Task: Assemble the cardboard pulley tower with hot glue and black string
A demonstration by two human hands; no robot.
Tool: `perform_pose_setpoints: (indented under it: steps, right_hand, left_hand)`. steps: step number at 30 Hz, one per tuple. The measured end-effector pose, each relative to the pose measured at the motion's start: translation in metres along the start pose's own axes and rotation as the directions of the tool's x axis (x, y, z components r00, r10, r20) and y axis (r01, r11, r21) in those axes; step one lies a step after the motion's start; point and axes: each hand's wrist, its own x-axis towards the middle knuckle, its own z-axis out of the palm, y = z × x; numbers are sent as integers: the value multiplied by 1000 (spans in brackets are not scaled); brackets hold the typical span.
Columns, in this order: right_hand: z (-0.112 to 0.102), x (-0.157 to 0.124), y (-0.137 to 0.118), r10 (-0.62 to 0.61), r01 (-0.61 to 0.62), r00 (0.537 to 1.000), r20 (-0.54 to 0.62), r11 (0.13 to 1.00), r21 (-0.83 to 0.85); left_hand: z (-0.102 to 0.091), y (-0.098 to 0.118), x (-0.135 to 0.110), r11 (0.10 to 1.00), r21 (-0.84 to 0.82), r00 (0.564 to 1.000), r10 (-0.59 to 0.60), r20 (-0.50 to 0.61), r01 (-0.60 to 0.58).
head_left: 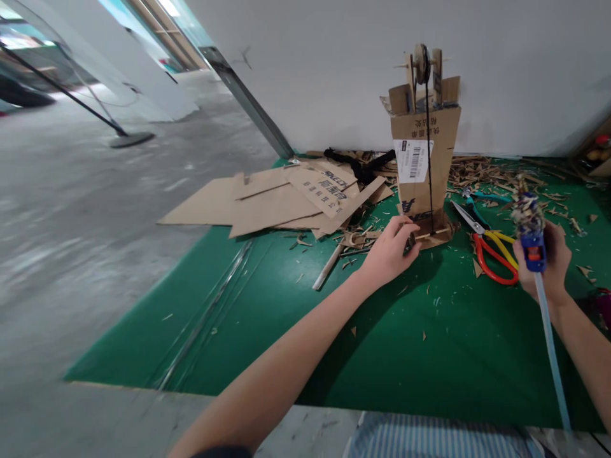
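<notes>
Near the right edge of the mat (286,331), the right hand (548,264) has its fingers closed around a glue gun (532,245). Farther in, the left hand (389,251) curls its fingers against the foot of the cardboard tower (424,159); I cannot tell whether they grip it. Scissors (491,254) lie between the hands, and cardboard sheets (267,197) lie beyond at the far left corner.

Soft daylight is coming in from the windows (167,9) at the upper left, where the panes are burning out to white. The floor (71,210) on the left is smearing with motion blur, and straight lines are bowing near the edges. The mat (267,331) is lying evenly lit, a crease catching a faint sheen. The left hand (391,251) is casting a soft shadow to its right. The tower (422,159) is showing sharp; the glue gun (532,245) in the right hand (548,264) is blurring slightly.
</notes>
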Motion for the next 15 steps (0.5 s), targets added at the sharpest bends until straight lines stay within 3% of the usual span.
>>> perform_pose_setpoints:
  steps: [2,5,8,11,15]
  right_hand:
    - [-2,7,4,50,-54,997,-61,997,-60]
    - [-11,26,4,93,-63,991,100,962,-266]
    - [-18,45,8,254,-106,934,252,869,-484]
    - [-15,55,19,348,-69,857,380,809,-584]
    - [3,58,36,414,-75,814,407,770,-634]
  left_hand:
    - [0,0,0,1000,9,1000,-1,7,0]
    - [0,0,0,1000,27,1000,-11,17,11]
    - [0,1,0,999,36,1000,-14,27,13]
    - [0,1,0,999,33,1000,-3,22,3]
    - [0,0,-1,999,37,1000,21,12,-21]
